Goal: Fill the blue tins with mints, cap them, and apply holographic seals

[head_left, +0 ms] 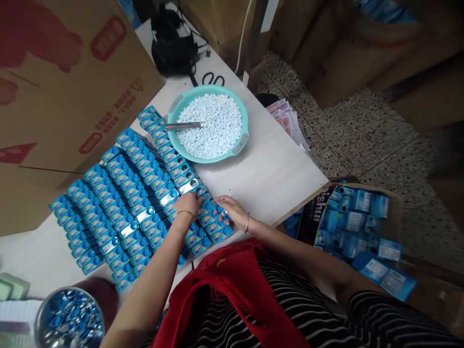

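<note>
Rows of small blue dispenser boxes (pixel 139 205) stand packed upright on the white table. Many have a round blue cap on top; several in the far right row show dark round openings. My left hand (pixel 188 204) reaches over the right-hand rows, its fingers curled down at a box top; whatever is at the fingertips is hidden. Just to the right, at the edge of the rows, my right hand (pixel 235 212) is closed around small blue-and-silver caps (pixel 224 213). A steel pot (pixel 39 316) at the lower left holds many similar caps.
A turquoise bowl (pixel 245 121) of small white pellets stands behind the rows, with a metal scoop (pixel 183 125) in it. Black scissors (pixel 213 79) lie beyond. A large carton (pixel 72 96) walls the left side. An open box (pixel 395 212) of blue packages is at the right.
</note>
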A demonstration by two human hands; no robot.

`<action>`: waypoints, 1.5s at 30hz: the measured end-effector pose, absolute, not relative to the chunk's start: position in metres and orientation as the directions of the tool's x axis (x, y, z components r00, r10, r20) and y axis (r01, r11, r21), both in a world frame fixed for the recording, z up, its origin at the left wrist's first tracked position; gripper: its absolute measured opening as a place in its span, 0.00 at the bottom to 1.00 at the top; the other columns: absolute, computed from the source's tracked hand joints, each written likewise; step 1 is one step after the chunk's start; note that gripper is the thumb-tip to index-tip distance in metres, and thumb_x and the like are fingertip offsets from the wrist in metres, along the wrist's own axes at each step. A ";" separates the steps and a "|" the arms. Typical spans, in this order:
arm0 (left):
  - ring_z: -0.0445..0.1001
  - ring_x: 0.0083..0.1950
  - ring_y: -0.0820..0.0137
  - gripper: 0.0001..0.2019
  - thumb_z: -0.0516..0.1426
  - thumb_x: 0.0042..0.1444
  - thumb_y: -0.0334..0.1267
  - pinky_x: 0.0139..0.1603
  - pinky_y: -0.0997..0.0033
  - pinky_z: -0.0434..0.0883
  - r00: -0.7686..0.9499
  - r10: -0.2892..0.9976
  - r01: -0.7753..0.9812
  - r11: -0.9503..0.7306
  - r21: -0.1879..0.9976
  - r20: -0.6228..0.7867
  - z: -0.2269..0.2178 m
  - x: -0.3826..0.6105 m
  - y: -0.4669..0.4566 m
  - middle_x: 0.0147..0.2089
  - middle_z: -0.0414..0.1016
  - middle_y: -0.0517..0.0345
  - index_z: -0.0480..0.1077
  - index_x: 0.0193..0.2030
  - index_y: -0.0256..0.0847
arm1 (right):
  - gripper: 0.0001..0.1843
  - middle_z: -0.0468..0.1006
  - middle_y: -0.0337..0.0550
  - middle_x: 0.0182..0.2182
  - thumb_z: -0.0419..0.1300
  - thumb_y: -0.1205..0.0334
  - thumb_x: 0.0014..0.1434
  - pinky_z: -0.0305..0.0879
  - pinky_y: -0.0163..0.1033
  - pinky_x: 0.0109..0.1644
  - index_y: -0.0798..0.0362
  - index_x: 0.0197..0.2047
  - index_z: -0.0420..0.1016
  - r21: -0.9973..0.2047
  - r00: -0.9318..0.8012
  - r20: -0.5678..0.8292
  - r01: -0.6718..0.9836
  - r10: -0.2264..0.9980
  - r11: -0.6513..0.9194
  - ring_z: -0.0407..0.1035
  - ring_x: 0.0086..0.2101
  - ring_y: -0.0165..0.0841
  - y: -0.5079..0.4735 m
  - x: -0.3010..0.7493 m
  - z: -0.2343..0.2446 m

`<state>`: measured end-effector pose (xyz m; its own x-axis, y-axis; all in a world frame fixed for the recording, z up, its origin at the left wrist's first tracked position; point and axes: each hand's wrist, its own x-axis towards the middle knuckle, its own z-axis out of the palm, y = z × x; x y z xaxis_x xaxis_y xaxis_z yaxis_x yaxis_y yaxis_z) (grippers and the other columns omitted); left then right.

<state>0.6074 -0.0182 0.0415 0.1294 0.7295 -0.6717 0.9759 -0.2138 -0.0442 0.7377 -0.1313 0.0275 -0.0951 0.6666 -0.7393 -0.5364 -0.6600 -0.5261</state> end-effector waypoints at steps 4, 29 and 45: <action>0.74 0.40 0.60 0.12 0.54 0.57 0.47 0.40 0.64 0.68 0.237 0.803 0.969 -0.155 0.192 -0.546 0.042 0.601 -0.031 0.36 0.76 0.48 0.71 0.38 0.40 | 0.17 0.72 0.32 0.23 0.55 0.57 0.58 0.51 0.26 0.14 0.49 0.51 0.60 -0.564 -0.053 -0.723 -0.530 0.689 -0.633 0.64 0.16 0.25 -0.126 0.734 0.028; 0.74 0.44 0.54 0.16 0.57 0.53 0.52 0.40 0.63 0.67 0.076 0.745 0.989 -0.138 -0.043 -0.663 0.038 0.604 0.019 0.39 0.76 0.43 0.72 0.29 0.40 | 0.24 0.69 0.30 0.19 0.53 0.42 0.61 0.42 0.27 0.14 0.48 0.54 0.59 -0.456 -0.297 -0.571 -0.661 0.766 -0.596 0.57 0.13 0.24 -0.108 0.739 0.031; 0.66 0.29 0.73 0.06 0.56 0.52 0.40 0.33 0.74 0.64 0.164 0.893 0.770 0.149 0.620 -0.418 0.040 0.593 -0.011 0.27 0.68 0.62 0.68 0.32 0.40 | 0.27 0.70 0.31 0.19 0.51 0.41 0.62 0.43 0.26 0.14 0.49 0.57 0.59 -0.458 -0.334 -0.540 -0.653 0.772 -0.603 0.56 0.12 0.23 -0.095 0.732 0.030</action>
<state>0.5934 -0.0115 0.0403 0.1635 0.8935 -0.4182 0.7701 0.1493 0.6202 0.7317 -0.0953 0.0298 -0.3342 0.7723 -0.5402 -0.6533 -0.6029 -0.4579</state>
